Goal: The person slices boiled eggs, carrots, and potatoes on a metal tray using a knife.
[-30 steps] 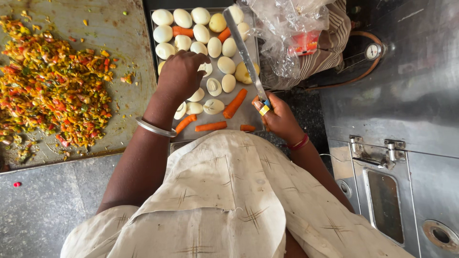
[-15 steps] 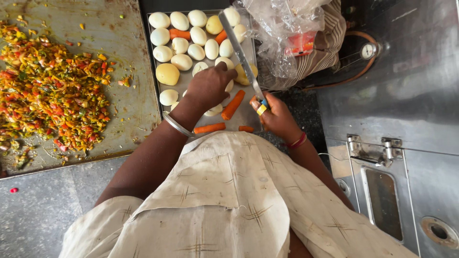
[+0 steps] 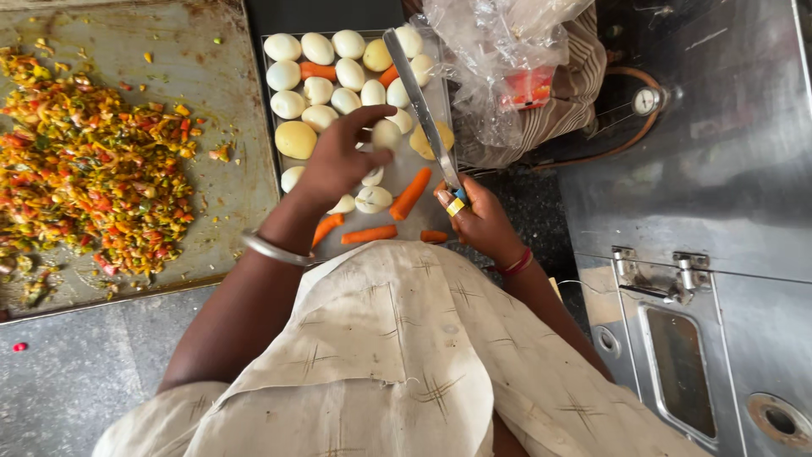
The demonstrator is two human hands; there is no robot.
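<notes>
My left hand (image 3: 342, 156), with a metal bangle at the wrist, holds a peeled boiled egg (image 3: 387, 134) between its fingertips above a steel tray (image 3: 436, 110). The tray holds several peeled eggs (image 3: 319, 89), some halved, and orange carrot pieces (image 3: 410, 193). My right hand (image 3: 475, 216) grips the handle of a long knife (image 3: 420, 106), whose blade lies slanted over the tray's right side, just right of the held egg.
A large flat griddle (image 3: 216, 76) at the left carries a heap of chopped mixed vegetables (image 3: 85, 169). A clear plastic bag (image 3: 507, 68) lies right of the tray. Steel counter panels (image 3: 702, 169) fill the right side.
My left hand has moved right and up across the tray and now lifts an egg beside the blade. The knife hand has hardly moved.
</notes>
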